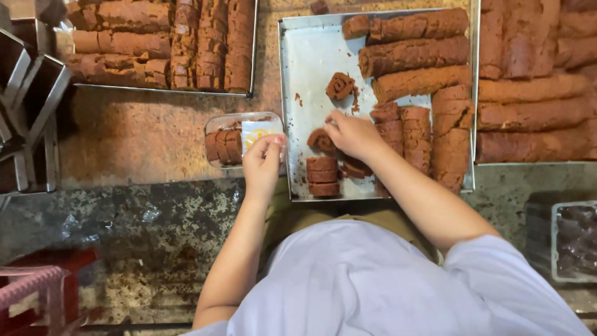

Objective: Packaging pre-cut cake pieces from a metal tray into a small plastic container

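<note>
A small clear plastic tray (244, 138) sits on the speckled stone table (137, 143), partly filled: a few brown spiral roll slices (224, 147) stand at its left end, the right end bare over a yellow-marked label. The left hand (262, 163) pinches the tray's near rim. The right hand (352, 133) closes on a slice (321, 140) in the metal baking tray (311, 56), where a short stack of cut slices (323, 176) and several uncut brown logs (413, 55) remain, so much seems left.

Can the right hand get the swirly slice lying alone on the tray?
Probably yes. The right hand is already over the metal tray, and the lone swirly slice lies just beyond its fingers with bare tray between them.
</note>
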